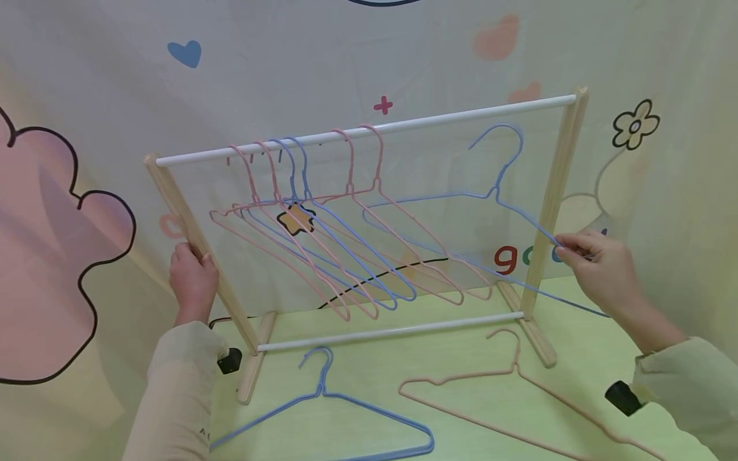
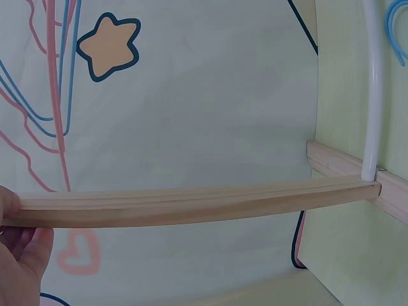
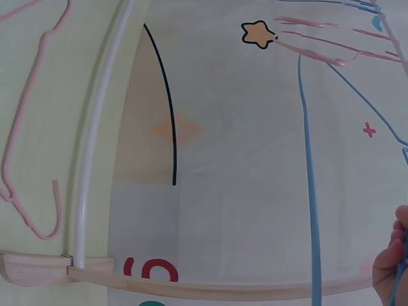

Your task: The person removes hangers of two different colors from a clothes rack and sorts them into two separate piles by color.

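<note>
My left hand (image 1: 195,278) holds the left wooden post (image 1: 193,224) of a small clothes rack; the left wrist view shows its fingers around that post (image 2: 191,203). With my right hand (image 1: 599,272) I pinch one shoulder of a blue clothes hanger (image 1: 461,194) beside the right post (image 1: 559,186). The hanger's hook lies just under the white top rail (image 1: 450,118), pointing left, apart from the rail. In the right wrist view, fingers (image 3: 389,258) and the hanger's blue wire (image 3: 309,178) show. Several pink hangers (image 1: 377,160) and two blue hangers (image 1: 304,169) hang from the rail.
On the pale green table (image 1: 369,371), blue hangers (image 1: 377,416) lie overlapped in front of the rack, with a pink hanger (image 1: 461,374) to their right. A white lower bar (image 1: 392,333) joins the rack's feet. A printed curtain (image 1: 288,70) hangs behind.
</note>
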Demonstrator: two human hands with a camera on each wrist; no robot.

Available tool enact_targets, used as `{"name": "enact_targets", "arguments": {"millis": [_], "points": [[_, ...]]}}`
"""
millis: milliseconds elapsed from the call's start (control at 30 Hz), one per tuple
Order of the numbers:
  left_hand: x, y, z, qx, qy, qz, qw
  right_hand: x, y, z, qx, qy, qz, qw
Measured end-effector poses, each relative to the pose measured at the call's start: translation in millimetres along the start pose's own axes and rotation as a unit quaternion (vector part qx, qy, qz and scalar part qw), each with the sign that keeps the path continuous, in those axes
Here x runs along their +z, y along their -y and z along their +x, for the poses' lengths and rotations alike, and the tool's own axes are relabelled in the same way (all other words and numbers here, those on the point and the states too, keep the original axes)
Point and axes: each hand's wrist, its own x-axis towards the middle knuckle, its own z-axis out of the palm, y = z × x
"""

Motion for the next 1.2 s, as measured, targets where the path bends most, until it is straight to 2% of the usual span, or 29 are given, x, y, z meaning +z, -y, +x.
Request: {"name": "enact_targets", "arguments": {"millis": [300, 467, 633, 733, 900, 1033, 1200], "points": [[0.4, 1.1, -0.7, -0.001, 0.000, 0.002, 1.0000, 21.2, -20.5, -16.4, -0.005, 0.028, -0.004, 1.000], [1.0, 0.6, -0.9, 0.002, -0.006, 0.001, 1.0000, 37.0, -26.9, -29.5, 0.018, 0.059, -0.022, 0.998], [1.2, 0.0, -1.0, 0.002, -0.004, 0.000, 1.0000, 50.5, -30.5, -40.5, 0.051, 0.107, -0.001, 0.993], [1.1, -0.1, -0.9, 0.000, -0.002, 0.000, 1.0000, 57.8, -32.4, -45.8, 0.082, 0.141, 0.023, 0.986], [0.8, 0.2, -0.3, 0.000, -0.001, -0.001, 1.0000, 72.1, -35.7, -56.0, 0.133, 0.196, 0.061, 0.970], [0.5, 0.3, 0.0, -0.001, -0.002, -0.001, 1.0000, 85.1, -37.1, -68.3, 0.158, 0.232, 0.094, 0.955], [1.0, 0.5, 0.3, 0.002, -0.005, 0.000, 1.0000, 99.3, -37.7, -80.1, 0.179, 0.256, 0.134, 0.940]]}}
